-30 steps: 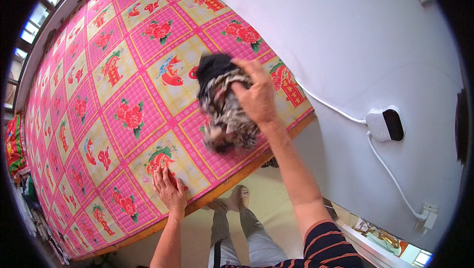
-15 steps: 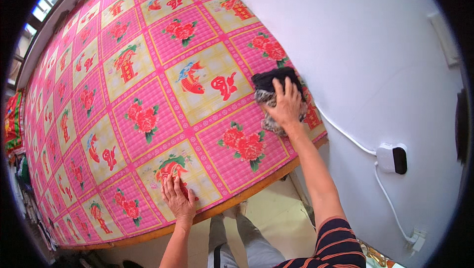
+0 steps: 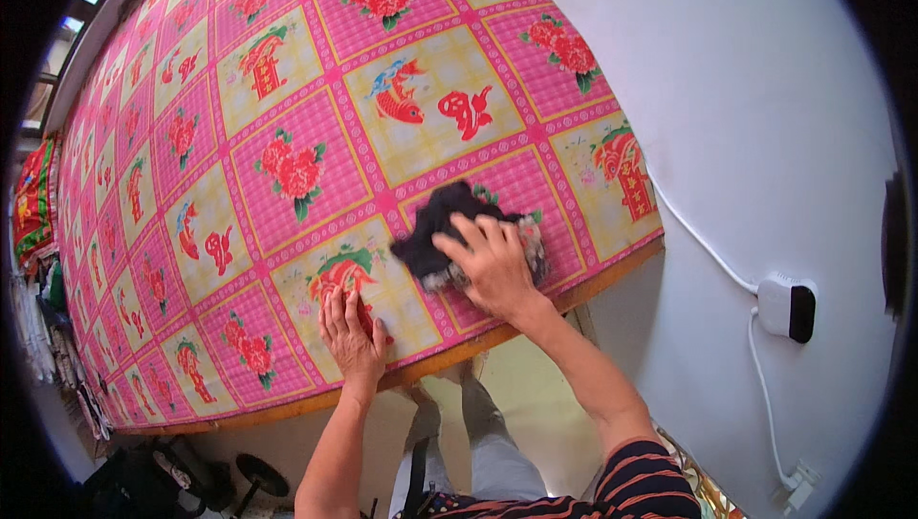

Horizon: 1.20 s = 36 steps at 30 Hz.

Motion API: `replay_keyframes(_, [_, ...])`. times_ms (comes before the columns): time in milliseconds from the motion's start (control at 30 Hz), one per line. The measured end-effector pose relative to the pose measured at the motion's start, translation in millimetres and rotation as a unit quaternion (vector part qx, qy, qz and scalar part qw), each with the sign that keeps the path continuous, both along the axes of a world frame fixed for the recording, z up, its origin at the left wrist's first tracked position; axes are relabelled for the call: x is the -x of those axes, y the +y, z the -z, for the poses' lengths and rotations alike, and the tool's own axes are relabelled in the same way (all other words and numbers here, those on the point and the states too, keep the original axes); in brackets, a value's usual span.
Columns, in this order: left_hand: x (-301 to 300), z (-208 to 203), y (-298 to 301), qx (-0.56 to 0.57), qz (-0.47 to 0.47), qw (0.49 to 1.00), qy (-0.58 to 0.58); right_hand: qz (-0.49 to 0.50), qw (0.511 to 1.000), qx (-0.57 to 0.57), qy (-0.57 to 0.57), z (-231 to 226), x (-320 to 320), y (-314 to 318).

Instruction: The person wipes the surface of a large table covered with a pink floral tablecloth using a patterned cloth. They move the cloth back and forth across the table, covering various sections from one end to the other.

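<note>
A pink and yellow checked cover (image 3: 296,170), printed with red flowers and fish, lies flat over a wide wood-edged surface. Near its front edge my right hand (image 3: 495,270) presses down on a bunched cloth (image 3: 445,227), black on top with mottled grey and brown fluffy parts showing at its sides. The fingers are curled over the cloth, and their tips rest on the black part. To the left, my left hand (image 3: 354,335) lies flat on the cover over a yellow square, fingers stretched out and holding nothing.
A white wall (image 3: 727,117) borders the cover on the right. On it sits a white and black plug-in device (image 3: 786,307) with a white cable. Clothes (image 3: 48,318) hang at the far left. Dark wheeled things (image 3: 163,481) stand on the floor at lower left.
My right hand has moved left and nearer with the cloth, from the cover's right edge to the front middle. My left hand stays at the same printed square. The view has shifted slightly.
</note>
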<state>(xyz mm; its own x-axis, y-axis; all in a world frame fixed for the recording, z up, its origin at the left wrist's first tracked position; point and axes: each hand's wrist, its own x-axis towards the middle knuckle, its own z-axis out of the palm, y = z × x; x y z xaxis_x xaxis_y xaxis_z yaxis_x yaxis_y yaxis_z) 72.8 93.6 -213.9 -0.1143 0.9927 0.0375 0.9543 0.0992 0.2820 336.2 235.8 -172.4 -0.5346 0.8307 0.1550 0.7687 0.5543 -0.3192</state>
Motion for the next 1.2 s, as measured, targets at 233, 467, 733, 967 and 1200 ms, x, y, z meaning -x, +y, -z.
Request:
replay_keyframes(233, [-4, 1, 3, -0.011, 0.003, 1.0, -0.005, 0.396, 0.913, -0.07, -0.07, 6, -148, -9])
replay_keyframes(467, [0, 10, -1, -0.036, 0.004, 0.999, 0.008, 0.31, 0.95, -0.045, -0.002, 9, -25, -127])
replay_keyframes(733, [-8, 13, 0, -0.081, 0.007, 0.996, -0.032, 0.365, 0.926, -0.075, 0.058, 15, -91, -111])
replay_keyframes(967, [21, 15, -6, -0.067, 0.028, 0.995, -0.07, 0.409, 0.903, -0.102, 0.086, 46, 29, -197])
replay_keyframes(1200, [139, 28, -93, -0.034, -0.066, 0.997, 0.025, 0.376, 0.891, -0.154, 0.203, 62, -16, -184])
